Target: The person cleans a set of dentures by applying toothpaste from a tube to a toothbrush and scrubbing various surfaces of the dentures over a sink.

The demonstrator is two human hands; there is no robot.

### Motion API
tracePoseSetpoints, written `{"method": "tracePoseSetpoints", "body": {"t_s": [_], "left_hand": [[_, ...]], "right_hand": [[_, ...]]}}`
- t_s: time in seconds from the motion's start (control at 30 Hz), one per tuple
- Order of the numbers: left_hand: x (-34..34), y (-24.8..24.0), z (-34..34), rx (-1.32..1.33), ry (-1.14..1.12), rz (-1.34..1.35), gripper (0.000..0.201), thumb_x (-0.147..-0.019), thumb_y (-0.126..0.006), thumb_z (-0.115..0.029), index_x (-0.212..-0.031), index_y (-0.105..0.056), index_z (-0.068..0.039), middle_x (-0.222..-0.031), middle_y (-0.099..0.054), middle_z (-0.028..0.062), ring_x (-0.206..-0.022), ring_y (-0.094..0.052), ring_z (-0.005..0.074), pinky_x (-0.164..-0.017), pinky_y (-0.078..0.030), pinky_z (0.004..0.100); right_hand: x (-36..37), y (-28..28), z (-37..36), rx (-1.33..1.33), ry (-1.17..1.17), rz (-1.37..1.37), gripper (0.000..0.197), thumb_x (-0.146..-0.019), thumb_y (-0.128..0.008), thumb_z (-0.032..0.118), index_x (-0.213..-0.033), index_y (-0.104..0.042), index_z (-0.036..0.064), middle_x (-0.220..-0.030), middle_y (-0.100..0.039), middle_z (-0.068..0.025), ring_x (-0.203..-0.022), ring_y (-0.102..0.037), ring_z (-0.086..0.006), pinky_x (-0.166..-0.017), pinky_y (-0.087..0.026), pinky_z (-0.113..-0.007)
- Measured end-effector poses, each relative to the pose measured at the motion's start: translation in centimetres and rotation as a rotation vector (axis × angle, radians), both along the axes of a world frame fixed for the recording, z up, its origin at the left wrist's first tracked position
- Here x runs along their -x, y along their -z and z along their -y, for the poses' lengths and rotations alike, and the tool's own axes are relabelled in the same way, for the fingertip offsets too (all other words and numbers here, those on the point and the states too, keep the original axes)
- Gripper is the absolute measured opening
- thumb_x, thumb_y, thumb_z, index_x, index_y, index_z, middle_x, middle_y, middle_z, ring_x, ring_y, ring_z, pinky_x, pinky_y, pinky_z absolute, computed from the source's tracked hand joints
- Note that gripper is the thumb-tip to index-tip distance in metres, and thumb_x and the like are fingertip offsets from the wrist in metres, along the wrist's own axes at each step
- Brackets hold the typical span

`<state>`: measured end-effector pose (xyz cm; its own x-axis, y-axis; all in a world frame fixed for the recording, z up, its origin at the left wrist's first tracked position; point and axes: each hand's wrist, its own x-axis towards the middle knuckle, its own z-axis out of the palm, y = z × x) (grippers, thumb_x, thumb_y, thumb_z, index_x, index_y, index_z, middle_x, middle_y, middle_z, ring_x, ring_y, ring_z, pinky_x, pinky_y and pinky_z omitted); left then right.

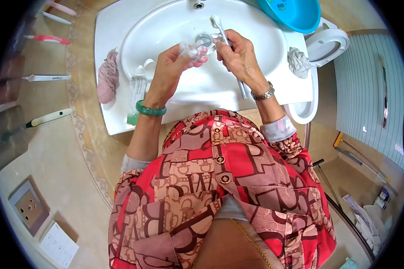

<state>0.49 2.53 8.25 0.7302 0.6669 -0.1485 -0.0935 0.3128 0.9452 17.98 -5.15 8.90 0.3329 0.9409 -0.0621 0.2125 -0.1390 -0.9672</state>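
Note:
Both of my hands are over the white washbasin (175,24). My right hand (240,56), with a silver watch at the wrist, grips a toothbrush (217,24); its bristle end points up and away, and the handle runs down below the palm. Those fingertips also meet a small clear, shiny piece (209,48), too blurred to name. My left hand (173,65), wearing a green bangle, has its fingers curled close by, with white foam (189,50) on them. What lies inside that foam is hidden. A white and green tube (137,96) lies beside my left wrist.
Crumpled pink cloth (107,77) lies on the basin's left edge, a grey-white cloth (298,62) on the right. A blue plastic tub (294,15) stands at the back right, near a toilet (327,47). Several toothbrushes (47,77) stick out along the left wall.

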Motion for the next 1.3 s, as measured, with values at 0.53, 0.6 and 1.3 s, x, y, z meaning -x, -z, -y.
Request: {"method": "tracePoseSetpoints", "body": {"t_s": [0.53,0.6,1.3], "left_hand": [[2.3,4.7,1.2,-0.068,0.002,-0.341,0.026,-0.089,-0.044,-0.011,-0.103,-0.059,0.005,-0.095,-0.065,0.0106,-0.086,-0.063,0.0174,-0.077,-0.05,0.027],[2.8,5.4,0.9,-0.162,0.058,-0.397,0.026,-0.087,-0.043,-0.01,-0.102,-0.059,0.005,-0.093,-0.065,0.0105,-0.082,-0.062,0.0163,-0.075,-0.05,0.0262],[2.6,8.1,1.3,-0.401,0.132,-0.604,0.026,-0.081,-0.046,-0.019,-0.075,-0.053,0.005,-0.062,-0.055,0.0178,-0.056,-0.051,0.0273,-0.057,-0.041,0.0368]], "right_hand": [[1.1,3.8,4.3,0.293,-0.009,-0.042,0.026,-0.088,-0.049,0.017,-0.103,-0.057,-0.0026,-0.058,-0.049,0.0006,-0.042,-0.04,-0.0057,-0.04,-0.033,-0.022],[1.6,3.1,5.3,0.456,-0.131,0.011,0.033,-0.086,-0.048,0.018,-0.109,-0.057,-0.0041,-0.059,-0.047,-0.0016,-0.05,-0.045,-0.01,-0.046,-0.039,-0.028],[3.9,3.5,4.0,0.469,-0.448,0.696,0.03,-0.084,-0.052,0.008,-0.112,-0.063,0.0106,-0.075,-0.065,-0.0134,-0.068,-0.065,-0.0267,-0.064,-0.052,-0.037]]}}
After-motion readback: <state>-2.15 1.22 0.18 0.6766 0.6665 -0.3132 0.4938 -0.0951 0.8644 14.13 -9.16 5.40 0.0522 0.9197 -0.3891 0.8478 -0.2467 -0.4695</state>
